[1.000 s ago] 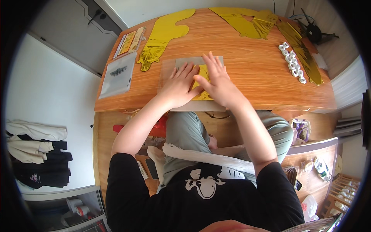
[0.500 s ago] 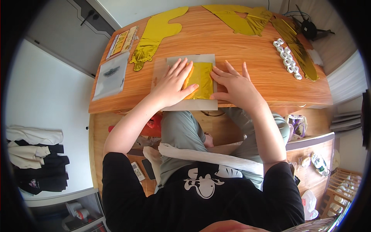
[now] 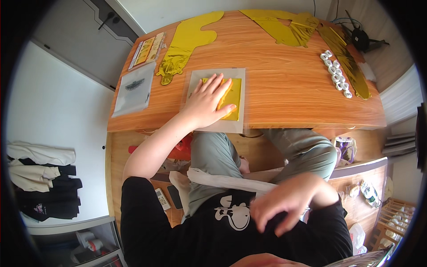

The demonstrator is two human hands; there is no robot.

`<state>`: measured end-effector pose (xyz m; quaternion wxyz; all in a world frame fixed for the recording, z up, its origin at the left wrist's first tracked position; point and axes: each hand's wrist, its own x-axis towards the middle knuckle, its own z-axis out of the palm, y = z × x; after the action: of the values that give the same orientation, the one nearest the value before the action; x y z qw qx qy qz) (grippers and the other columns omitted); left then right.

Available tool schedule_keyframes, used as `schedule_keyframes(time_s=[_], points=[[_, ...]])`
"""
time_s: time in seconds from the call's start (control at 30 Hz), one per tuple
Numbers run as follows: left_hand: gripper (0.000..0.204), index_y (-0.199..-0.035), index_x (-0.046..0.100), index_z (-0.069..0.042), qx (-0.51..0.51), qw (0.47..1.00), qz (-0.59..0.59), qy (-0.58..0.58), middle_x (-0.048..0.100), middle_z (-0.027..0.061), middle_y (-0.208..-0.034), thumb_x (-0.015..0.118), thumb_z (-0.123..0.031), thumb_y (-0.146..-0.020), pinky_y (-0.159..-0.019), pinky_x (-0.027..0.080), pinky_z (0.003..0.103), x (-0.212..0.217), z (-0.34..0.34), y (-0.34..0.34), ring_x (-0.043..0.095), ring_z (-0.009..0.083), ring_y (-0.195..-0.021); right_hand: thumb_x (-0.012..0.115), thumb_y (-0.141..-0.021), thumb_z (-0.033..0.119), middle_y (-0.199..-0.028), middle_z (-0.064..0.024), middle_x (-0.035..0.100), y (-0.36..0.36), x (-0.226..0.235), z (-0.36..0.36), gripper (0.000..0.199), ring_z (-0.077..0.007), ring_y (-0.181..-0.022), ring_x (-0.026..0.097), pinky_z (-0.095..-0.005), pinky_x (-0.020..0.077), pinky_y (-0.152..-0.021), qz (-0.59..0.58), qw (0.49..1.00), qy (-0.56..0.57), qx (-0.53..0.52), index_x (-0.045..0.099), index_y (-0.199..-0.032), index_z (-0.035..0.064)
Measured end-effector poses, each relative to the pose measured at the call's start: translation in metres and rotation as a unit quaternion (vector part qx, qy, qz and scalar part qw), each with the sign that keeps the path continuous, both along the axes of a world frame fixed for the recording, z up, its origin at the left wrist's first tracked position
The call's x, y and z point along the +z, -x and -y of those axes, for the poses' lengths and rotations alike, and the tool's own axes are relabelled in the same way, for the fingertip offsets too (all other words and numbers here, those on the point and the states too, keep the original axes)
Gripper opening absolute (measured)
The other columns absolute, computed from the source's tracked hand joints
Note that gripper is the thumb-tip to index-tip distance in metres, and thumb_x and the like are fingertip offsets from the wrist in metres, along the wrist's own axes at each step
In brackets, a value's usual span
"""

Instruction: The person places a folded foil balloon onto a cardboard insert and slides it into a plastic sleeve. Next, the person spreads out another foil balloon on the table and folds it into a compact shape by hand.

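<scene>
My left hand [image 3: 207,101] lies flat, fingers spread, on a folded gold foil piece [image 3: 232,97] inside a clear plastic bag [image 3: 216,99] at the near edge of the wooden table [image 3: 289,93]. My right hand [image 3: 289,202] is off the table, down near my chest over my black shirt, fingers loosely curled, holding nothing.
Gold foil balloons [image 3: 189,42] lie at the table's far left, and more gold foil [image 3: 289,29] lies at the far right. A row of small white rolls [image 3: 336,74] sits right. Two flat packets [image 3: 132,89] lie on the left end. Folded clothes [image 3: 40,173] rest on a white surface left.
My right hand has left the bag and pulled back toward my body. My left hand stays pressed on the gold piece. The view has shifted slightly.
</scene>
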<state>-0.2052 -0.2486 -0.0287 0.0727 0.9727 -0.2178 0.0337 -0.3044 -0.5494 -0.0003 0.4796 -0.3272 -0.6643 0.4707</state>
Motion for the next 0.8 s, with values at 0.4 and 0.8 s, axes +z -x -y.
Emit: schedule_keyframes(time_s=[0.4,0.8], points=[[0.081,-0.162,0.033,-0.015,-0.061,0.998,0.005,0.005,0.029,0.0184,-0.168,0.053,-0.062,-0.100,-0.126,0.019,0.055,0.000,-0.002,-0.001,0.025,0.0341,-0.157,0.063,-0.099,0.011,-0.153,-0.0294,0.041,0.080,-0.006,-0.025,0.049,-0.0431,-0.134,0.048,-0.0494,0.0422,-0.109,-0.113,0.983,-0.117,-0.085,0.047,-0.145,0.0032],[0.079,-0.163,0.032,-0.016,-0.078,0.997,-0.011,0.009,0.026,0.0169,-0.170,0.058,-0.056,-0.100,-0.127,0.016,0.055,0.005,-0.004,0.002,0.022,0.0346,-0.158,0.061,-0.095,0.015,-0.104,-0.0227,0.052,0.026,0.018,0.042,0.031,-0.0461,-0.094,0.055,-0.0493,0.0487,-0.081,-0.082,0.971,-0.084,0.208,0.052,-0.118,-0.0055]])
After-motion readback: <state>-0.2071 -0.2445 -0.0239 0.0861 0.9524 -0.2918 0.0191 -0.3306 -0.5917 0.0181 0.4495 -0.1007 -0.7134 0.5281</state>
